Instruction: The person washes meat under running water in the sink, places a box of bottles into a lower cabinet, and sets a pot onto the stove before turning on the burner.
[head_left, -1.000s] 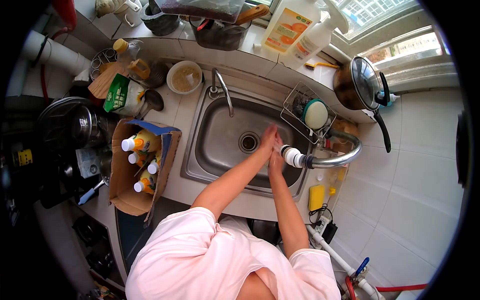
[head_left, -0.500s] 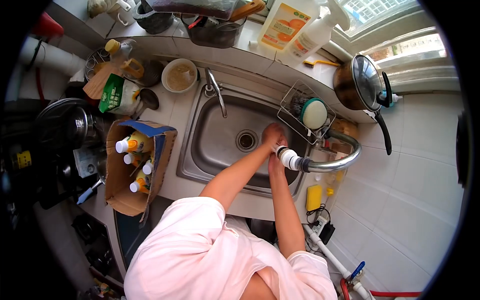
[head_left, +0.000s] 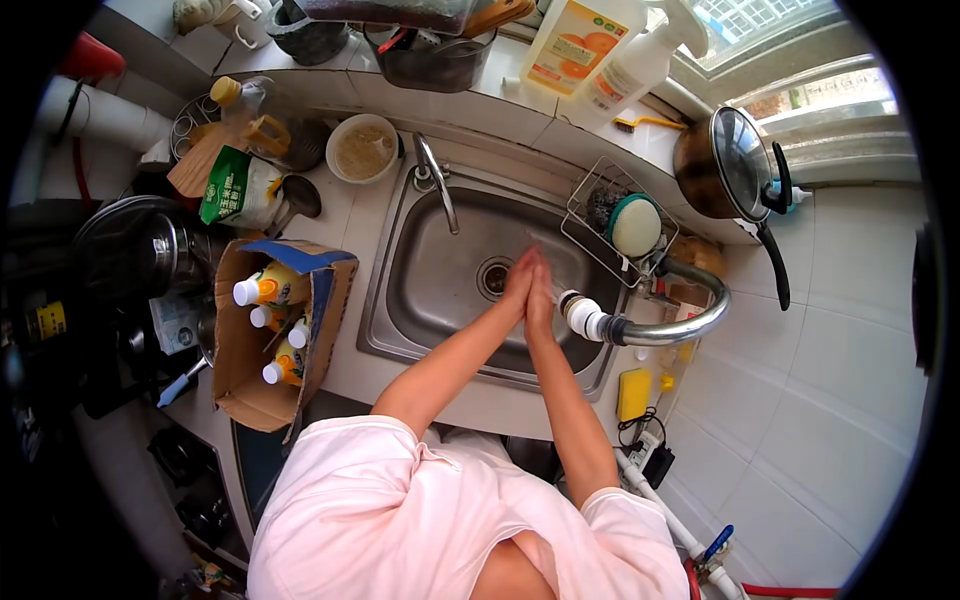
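Observation:
Over the steel sink (head_left: 420,300), my left hand (head_left: 519,279) and my right hand (head_left: 541,287) lie palm to palm. Their fingers are stretched out and point away from me; I see nothing held between them. Just right of my right hand is the white nozzle (head_left: 583,315) of a thick curved metal faucet (head_left: 690,325), apart from the hand. The round drain (head_left: 492,277) shows at the left of my left hand. A thinner chrome tap (head_left: 437,190) reaches over the sink's far left corner.
A wire rack (head_left: 600,205) with a round scrubber (head_left: 635,225) hangs at the sink's far right. Left stands a cardboard box (head_left: 320,330) of white-capped bottles. A yellow sponge (head_left: 633,394) lies right of the sink, a lidded pot (head_left: 705,165) on the ledge.
Both my hands have moved left, away from the nozzle's mouth. They were bunched together there; now the palms meet with fingers extended.

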